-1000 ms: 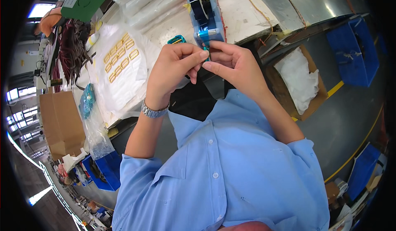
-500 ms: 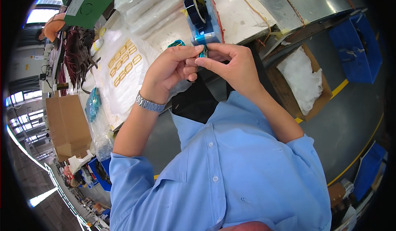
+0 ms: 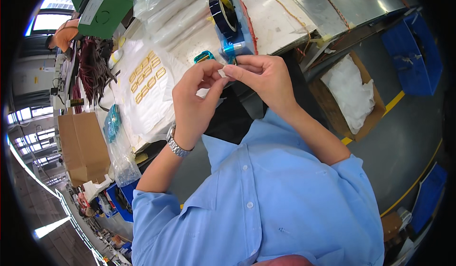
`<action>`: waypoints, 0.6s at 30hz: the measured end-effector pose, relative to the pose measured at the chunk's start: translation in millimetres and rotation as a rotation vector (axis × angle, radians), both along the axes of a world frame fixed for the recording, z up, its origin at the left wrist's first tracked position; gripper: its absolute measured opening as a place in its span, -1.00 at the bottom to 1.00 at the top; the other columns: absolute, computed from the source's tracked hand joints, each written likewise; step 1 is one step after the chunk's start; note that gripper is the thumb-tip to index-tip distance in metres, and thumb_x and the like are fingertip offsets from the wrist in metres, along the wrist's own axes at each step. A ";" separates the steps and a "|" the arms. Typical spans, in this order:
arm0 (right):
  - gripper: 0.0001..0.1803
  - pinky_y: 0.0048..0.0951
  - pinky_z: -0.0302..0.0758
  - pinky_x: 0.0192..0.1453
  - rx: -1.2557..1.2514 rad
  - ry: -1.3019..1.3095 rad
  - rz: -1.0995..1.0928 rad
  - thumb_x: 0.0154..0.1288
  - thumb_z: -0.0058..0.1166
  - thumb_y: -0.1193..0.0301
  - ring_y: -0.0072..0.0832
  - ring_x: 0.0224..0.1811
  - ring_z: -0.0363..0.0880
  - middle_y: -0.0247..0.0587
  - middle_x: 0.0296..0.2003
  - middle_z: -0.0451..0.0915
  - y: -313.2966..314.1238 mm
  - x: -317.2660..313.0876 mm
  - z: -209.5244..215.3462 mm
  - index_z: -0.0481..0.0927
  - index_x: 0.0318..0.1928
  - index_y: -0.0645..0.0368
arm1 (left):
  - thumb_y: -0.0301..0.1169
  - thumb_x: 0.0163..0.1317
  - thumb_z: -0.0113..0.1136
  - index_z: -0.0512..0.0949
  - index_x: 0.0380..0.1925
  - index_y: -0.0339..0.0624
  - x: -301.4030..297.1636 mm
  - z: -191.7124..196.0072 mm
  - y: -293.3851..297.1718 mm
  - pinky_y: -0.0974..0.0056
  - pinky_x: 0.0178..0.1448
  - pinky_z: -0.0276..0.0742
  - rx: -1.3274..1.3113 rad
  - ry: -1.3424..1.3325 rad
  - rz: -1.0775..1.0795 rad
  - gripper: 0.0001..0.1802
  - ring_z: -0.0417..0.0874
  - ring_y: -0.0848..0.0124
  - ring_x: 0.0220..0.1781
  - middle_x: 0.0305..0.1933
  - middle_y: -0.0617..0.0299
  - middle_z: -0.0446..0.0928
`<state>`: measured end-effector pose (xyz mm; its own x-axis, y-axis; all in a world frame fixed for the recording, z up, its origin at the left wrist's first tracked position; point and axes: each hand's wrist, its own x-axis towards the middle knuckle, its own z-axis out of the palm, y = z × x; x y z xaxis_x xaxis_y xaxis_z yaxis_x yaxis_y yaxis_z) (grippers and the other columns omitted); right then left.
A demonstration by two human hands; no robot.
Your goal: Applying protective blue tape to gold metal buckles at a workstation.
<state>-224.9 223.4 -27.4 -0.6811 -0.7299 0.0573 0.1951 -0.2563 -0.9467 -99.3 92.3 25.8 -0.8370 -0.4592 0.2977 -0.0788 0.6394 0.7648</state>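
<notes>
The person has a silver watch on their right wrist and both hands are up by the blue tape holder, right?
Not quite. The silver watch is on the left wrist, not the right, as the head view shows. The rest holds: the left hand and the right hand are both up by the blue tape holder, fingers pinching something small between them.

The person is wearing a light blue button-up shirt (image 3: pixel 266 204), its sleeves rolled up above the elbows, small pale buttons running down the front. A silver metal-link wristwatch (image 3: pixel 177 145) is circling the left wrist. Both forearms are showing bare, hands ungloved.
</notes>
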 end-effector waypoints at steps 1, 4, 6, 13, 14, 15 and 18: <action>-0.65 -0.65 0.58 -0.21 -0.001 0.002 0.004 0.41 0.48 0.29 -0.78 -0.29 0.67 -0.29 -0.36 0.82 -0.1 0.2 2.4 0.83 -0.10 0.41 | -0.64 0.26 0.48 0.69 -0.11 -0.31 1.5 -4.1 5.4 0.31 -0.16 0.72 -0.034 0.034 0.003 -0.77 0.77 0.43 -0.26 -0.25 0.16 0.71; -0.66 -0.66 0.58 -0.22 0.024 0.012 0.001 0.42 0.48 0.30 -0.77 -0.30 0.67 -0.27 -0.34 0.83 0.5 2.3 8.3 0.83 -0.10 0.42 | -0.63 0.25 0.49 0.69 -0.12 -0.31 -2.6 -23.6 11.2 0.31 -0.15 0.71 -0.161 0.176 -0.011 -0.78 0.76 0.36 -0.28 -0.24 0.11 0.72; -0.66 -0.67 0.58 -0.21 -0.027 -0.057 -0.005 0.41 0.48 0.31 -0.76 -0.30 0.66 -0.27 -0.32 0.83 0.3 4.1 10.7 0.83 -0.10 0.42 | -0.64 0.25 0.50 0.69 -0.14 -0.31 -3.6 -31.6 13.5 0.30 -0.19 0.69 -0.205 0.221 0.006 -0.79 0.74 0.29 -0.32 -0.25 0.07 0.72; -0.69 -0.67 0.58 -0.23 0.025 -0.032 -0.031 0.43 0.46 0.32 -0.77 -0.30 0.65 -0.29 -0.35 0.80 9.0 14.0 29.8 0.84 -0.13 0.42 | -0.65 0.19 0.50 0.71 -0.19 -0.32 -3.1 -31.0 19.4 0.22 -0.31 0.59 -0.348 0.366 0.036 -0.80 0.70 0.22 -0.38 -0.33 0.06 0.70; -0.68 -0.67 0.58 -0.24 0.039 -0.024 -0.033 0.44 0.46 0.32 -0.77 -0.31 0.64 -0.30 -0.36 0.79 9.9 13.4 27.1 0.84 -0.14 0.43 | -0.66 0.18 0.50 0.71 -0.21 -0.32 -2.3 -29.7 19.8 0.21 -0.31 0.58 -0.367 0.368 0.031 -0.80 0.69 0.20 -0.38 -0.35 0.06 0.70; -0.67 -0.67 0.58 -0.24 0.053 -0.017 -0.036 0.44 0.46 0.31 -0.77 -0.31 0.64 -0.31 -0.37 0.78 10.3 13.2 24.0 0.83 -0.14 0.43 | -0.66 0.18 0.50 0.71 -0.21 -0.32 -3.1 -32.0 18.8 0.21 -0.31 0.58 -0.365 0.367 0.031 -0.80 0.69 0.20 -0.38 -0.35 0.06 0.70; -0.66 -0.67 0.58 -0.25 0.015 -0.100 -0.051 0.44 0.46 0.29 -0.76 -0.34 0.63 -0.32 -0.39 0.77 6.9 14.7 4.2 0.83 -0.16 0.44 | -0.66 0.17 0.48 0.72 -0.22 -0.31 -6.4 -40.9 15.4 0.18 -0.31 0.58 -0.349 0.367 -0.049 -0.82 0.68 0.17 -0.39 -0.37 0.05 0.69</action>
<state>-210.2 230.3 -23.2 -0.7193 -0.6943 -0.0236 0.2755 -0.2539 -0.9272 -105.7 107.7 -15.0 -0.6667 -0.2425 0.7047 0.1912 0.8582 0.4763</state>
